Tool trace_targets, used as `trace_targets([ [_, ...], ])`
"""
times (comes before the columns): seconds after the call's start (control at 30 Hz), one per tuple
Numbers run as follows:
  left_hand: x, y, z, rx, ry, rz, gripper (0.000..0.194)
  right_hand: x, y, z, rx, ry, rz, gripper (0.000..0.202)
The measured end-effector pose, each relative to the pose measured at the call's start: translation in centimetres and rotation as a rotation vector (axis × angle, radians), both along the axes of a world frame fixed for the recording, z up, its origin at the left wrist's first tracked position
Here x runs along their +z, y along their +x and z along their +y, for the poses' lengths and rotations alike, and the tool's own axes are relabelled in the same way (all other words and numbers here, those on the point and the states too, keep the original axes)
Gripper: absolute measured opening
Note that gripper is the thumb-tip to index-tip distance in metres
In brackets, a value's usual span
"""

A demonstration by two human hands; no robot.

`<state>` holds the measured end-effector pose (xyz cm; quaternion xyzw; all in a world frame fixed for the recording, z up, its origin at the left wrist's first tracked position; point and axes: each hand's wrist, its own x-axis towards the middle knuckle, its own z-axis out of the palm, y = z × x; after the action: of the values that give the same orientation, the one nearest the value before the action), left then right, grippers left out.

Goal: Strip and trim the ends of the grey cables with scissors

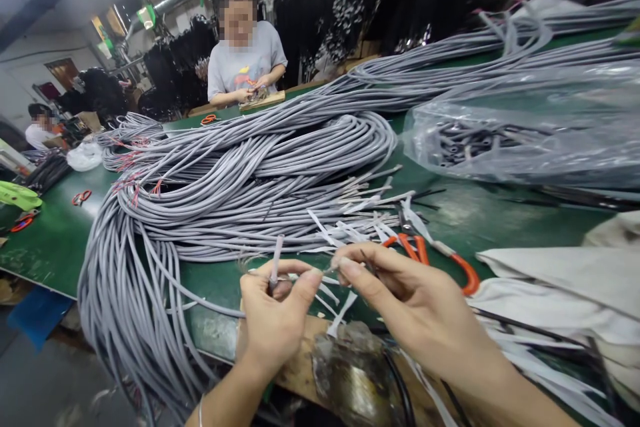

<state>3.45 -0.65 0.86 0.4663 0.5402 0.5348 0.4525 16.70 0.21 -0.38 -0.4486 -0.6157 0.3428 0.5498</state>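
My left hand [280, 310] is closed round the end of a grey cable [217, 308], which comes in from the left. A short pale strip [277, 257] stands up between its fingers. Thumb and forefinger of my right hand [400, 287] pinch a thin wire [327, 272] that spans the small gap between both hands. Exactly how the wire joins the cable is hidden by my fingers. Just beyond my right hand lie scissors with orange handles [467, 273]. Under my hands, a lumpy, brownish translucent block [353, 373] sits on a wooden board [300, 373].
Long bundles of grey cables [260, 160] cover much of the green table [465, 213] and hang over its front edge. At the right are a clear plastic bag [525, 133] of black parts and white cloth [565, 267]. A co-worker [247, 63] sits across the table.
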Motion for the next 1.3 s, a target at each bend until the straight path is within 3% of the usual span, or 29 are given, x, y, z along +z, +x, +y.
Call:
trace_targets([
  [0.23,0.0,-0.4,0.2,0.032,0.066,-0.084,0.037,1.8,-0.5,0.0,0.037,0.016,-0.161,0.038],
  [0.4,0.1,-0.3,0.4,0.058,0.069,-0.119,0.043,1.2,-0.3,0.0,-0.070,-0.026,-0.080,0.035],
  [0.57,0.0,-0.3,0.3,0.079,0.031,-0.127,0.038,0.4,-0.2,-0.3,-0.083,-0.030,-0.037,0.023],
  [0.77,0.0,-0.1,0.3,0.025,-0.008,-0.077,0.023,1.7,-0.8,-0.4,-0.041,0.083,-0.135,0.018],
  [0.9,0.2,0.1,0.0,-0.126,0.007,-0.117,0.023,1.4,-0.6,0.0,-0.203,0.232,-0.267,0.014],
  [1.0,0.2,0.0,-0.4,-0.256,-0.018,-0.123,0.024,1.0,0.0,0.7,-0.395,0.247,-0.380,0.015],
  [1.1,0.1,-0.4,-0.5,-0.224,0.009,-0.135,0.020,1.2,0.7,0.9,-0.617,0.199,-0.335,0.015],
  [1.17,-0.1,-0.8,-0.5,-0.206,0.027,-0.180,0.032,1.3,0.7,0.3,-0.674,0.212,-0.255,0.012],
  [1.23,-0.4,-1.1,-0.5,-0.210,0.031,-0.235,0.054,1.1,0.4,-0.5,-0.616,0.315,-0.243,0.006],
  [1.3,-0.7,-1.3,-0.5,-0.214,0.049,-0.279,0.059,0.5,0.0,-1.1,-0.446,0.434,-0.309,0.009],
])
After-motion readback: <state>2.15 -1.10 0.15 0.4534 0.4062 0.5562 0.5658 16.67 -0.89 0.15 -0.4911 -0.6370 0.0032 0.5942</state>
